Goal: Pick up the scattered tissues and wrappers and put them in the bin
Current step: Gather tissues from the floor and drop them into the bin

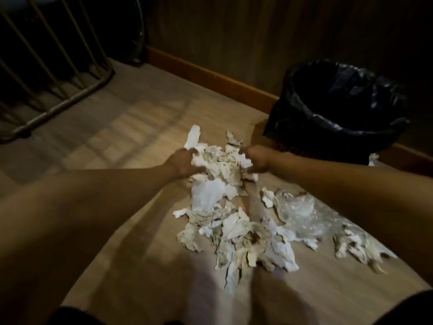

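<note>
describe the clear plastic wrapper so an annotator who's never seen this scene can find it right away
Start at the bin, lined with a black bag, by the wall at upper right. Come toward the camera along the wooden floor to the litter below the right forearm. The clear plastic wrapper lies on the right side of that litter: glossy, crinkled and see-through, while the tissues beside it are matte, opaque and white.

Legible text, labels, brands, numbers, signs: none is being shown. No print is being displayed on the tissues (218, 165), the clear wrapper (302, 212) or the black-lined bin (337, 109).
</note>
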Demonstrator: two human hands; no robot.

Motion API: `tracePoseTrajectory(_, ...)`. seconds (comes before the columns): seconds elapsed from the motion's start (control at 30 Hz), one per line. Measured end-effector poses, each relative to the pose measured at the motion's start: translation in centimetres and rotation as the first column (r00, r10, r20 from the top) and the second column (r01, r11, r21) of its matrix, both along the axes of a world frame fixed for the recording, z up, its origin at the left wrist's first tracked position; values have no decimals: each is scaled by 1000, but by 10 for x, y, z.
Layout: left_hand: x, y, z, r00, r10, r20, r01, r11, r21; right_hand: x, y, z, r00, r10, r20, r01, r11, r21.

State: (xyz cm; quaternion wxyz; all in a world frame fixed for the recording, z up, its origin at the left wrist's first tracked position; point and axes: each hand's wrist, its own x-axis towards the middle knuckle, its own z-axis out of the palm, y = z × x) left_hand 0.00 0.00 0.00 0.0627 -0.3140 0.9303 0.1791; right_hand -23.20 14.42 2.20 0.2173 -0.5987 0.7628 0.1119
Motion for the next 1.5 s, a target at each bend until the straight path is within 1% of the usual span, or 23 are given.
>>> tracePoseTrajectory(0.07, -6, 6, -9, 964, -202, 176, 199, 979, 33, -4, 4, -6, 999, 31, -11, -30, 995, 97)
tracePoseTrajectory(0.1, -9, 4, -17, 918, -290, 270, 296, 955, 20, -9, 4, -12, 999, 32, -29, -28, 992, 121)
tracePoseTrajectory(0.13, -11, 4, -24, 880, -351, 321, 364, 931, 23, -10, 4, -14, 999, 22, -42, -17, 994, 111)
tracePoseTrajectory(0.17, -14, 1, -29, 861, -374, 344, 391, 920, 20, -14, 0, -16, 999, 14, -50, -9, 996, 88)
tracePoseTrajectory(0.23, -23, 1, -38, 882, -365, 297, 370, 928, 42, -18, -7, -22, 999, -8, -53, 11, 999, 52)
tracePoseTrajectory(0.3, -28, 8, -53, 886, -365, 285, 354, 931, 91, -17, -9, -37, 999, -46, -24, 48, 996, 72)
tracePoseTrajectory(0.4, -27, 13, -77, 814, -454, 362, 443, 889, 119, -17, -14, -62, 999, -43, -2, 43, 994, 97)
tracePoseTrajectory(0.43, -25, 13, -82, 812, -455, 366, 447, 888, 110, -19, -17, -70, 999, -43, 7, 42, 995, 93)
tracePoseTrajectory(0.5, -21, 10, -88, 840, -439, 318, 437, 896, 81, -18, -21, -84, 998, -47, 36, 44, 996, 83)
tracePoseTrajectory(0.57, -20, 4, -93, 874, -432, 224, 425, 902, 82, -17, -24, -95, 996, -57, 68, 53, 997, 54)
tracePoseTrajectory(0.63, -18, -3, -93, 914, -388, 120, 379, 921, 94, -15, -26, -105, 998, -6, 62, 6, 1000, -3)
tracePoseTrajectory(0.73, -13, -26, -88, 978, -199, -61, 203, 976, 74, -12, -33, -110, 995, 76, 69, -68, 992, -103)
tracePoseTrajectory(0.8, -10, -43, -86, 987, -82, -142, 89, 995, 46, -11, -39, -107, 993, 96, 63, -85, 983, -161)
tracePoseTrajectory(0.87, -12, -55, -88, 991, 8, -134, -8, 1000, 5, -12, -46, -102, 996, 46, 78, -29, 976, -215)
tracePoseTrajectory(0.93, -19, -60, -91, 992, 108, -73, -113, 991, -65, -16, -54, -102, 993, -66, 101, 90, 963, -256)
tracePoseTrajectory(1.0, -29, -65, -94, 986, 168, 2, -167, 983, -70, -18, -61, -105, 978, -183, 103, 204, 944, -260)
tracePoseTrajectory(1.1, -42, -80, -107, 987, 113, 117, -113, 994, -13, -19, -70, -108, 944, -295, 150, 326, 907, -265)
tracePoseTrajectory(1.17, -48, -85, -118, 990, 37, 139, -42, 998, 36, -24, -75, -113, 922, -348, 171, 378, 903, -205)
tracePoseTrajectory(1.2, -50, -84, -122, 991, 9, 130, -18, 998, 67, -26, -76, -115, 921, -353, 166, 378, 911, -164)
tracePoseTrajectory(1.27, -50, -78, -126, 998, -12, 63, 7, 996, 92, -28, -78, -120, 944, -300, 139, 317, 940, -124)
tracePoseTrajectory(1.3, -50, -73, -126, 1000, -11, 14, 10, 997, 75, -28, -77, -122, 957, -259, 128, 276, 950, -144)
tracePoseTrajectory(1.37, -48, -65, -120, 999, 6, -54, -4, 999, 45, -29, -76, -122, 964, -231, 132, 255, 943, -213)
tracePoseTrajectory(1.5, -40, -56, -108, 997, 56, -52, -53, 997, 60, -31, -67, -116, 964, -233, 128, 260, 929, -265)
